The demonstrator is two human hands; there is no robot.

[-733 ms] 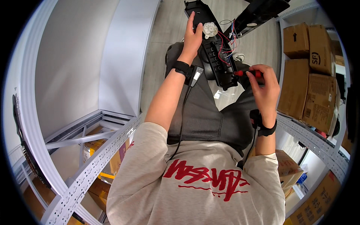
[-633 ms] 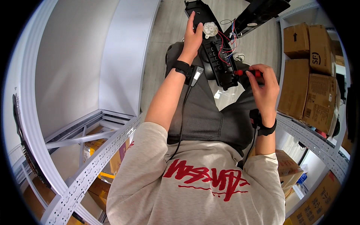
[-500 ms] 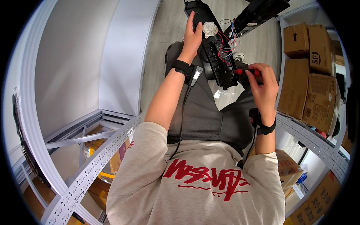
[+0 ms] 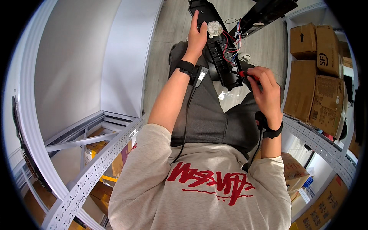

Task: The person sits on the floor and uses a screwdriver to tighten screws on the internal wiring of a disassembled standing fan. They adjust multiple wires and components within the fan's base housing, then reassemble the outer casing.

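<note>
The long black plastic housing (image 4: 210,14) lies between the two hands and ahead of them, its long axis running from beyond the fingertips of the left hand (image 4: 197,40) down and rightward to an end just left of the right hand (image 4: 265,90). The right hand is the nearer to that end; the left holds the housing by its left edge farther up, thumb and index finger spread apart on its top face, the other fingers hidden. The right hand pinches a red-and-black screwdriver (image 4: 242,73) between thumb and fingertips, its shaft pointing left, across the long axis, to the housing's near end; whether the tip touches cannot be told. A translucent round plastic part (image 4: 214,29) sits on the housing just right of the left thumb. Thin coloured wires (image 4: 237,35) rise beyond the right hand, toward a second black panel (image 4: 264,17) farther off.
</note>
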